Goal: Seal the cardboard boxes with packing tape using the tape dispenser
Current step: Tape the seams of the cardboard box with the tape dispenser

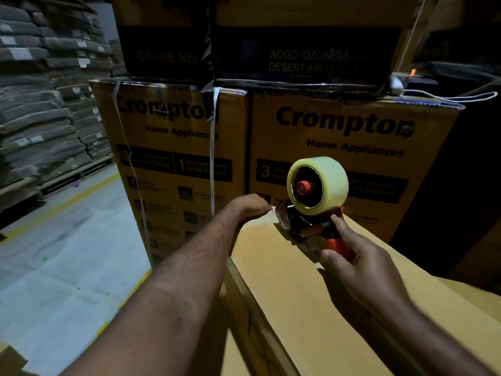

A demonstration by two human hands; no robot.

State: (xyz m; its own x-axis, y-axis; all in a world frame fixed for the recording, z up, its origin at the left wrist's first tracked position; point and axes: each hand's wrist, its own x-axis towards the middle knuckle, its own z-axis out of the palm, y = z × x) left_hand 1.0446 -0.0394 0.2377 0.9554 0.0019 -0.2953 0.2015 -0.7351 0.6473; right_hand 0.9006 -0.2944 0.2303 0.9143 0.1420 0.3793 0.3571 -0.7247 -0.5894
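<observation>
Right hand (360, 267) curls round the red plastic handle of a tape dispenser (306, 226) with a glossy pale-yellow roll (318, 185), resting atop a smooth brown cardboard box (284, 280). Left hand (249, 206) reaches over the box's far edge; its fingers are hidden, so its grip is unclear.

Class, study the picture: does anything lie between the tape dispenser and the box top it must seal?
Nothing visible does. The tape dispenser, held by the right hand, sits on top of the cardboard box near its far edge. The left hand rests at that edge, beside the dispenser, not under it.
</observation>
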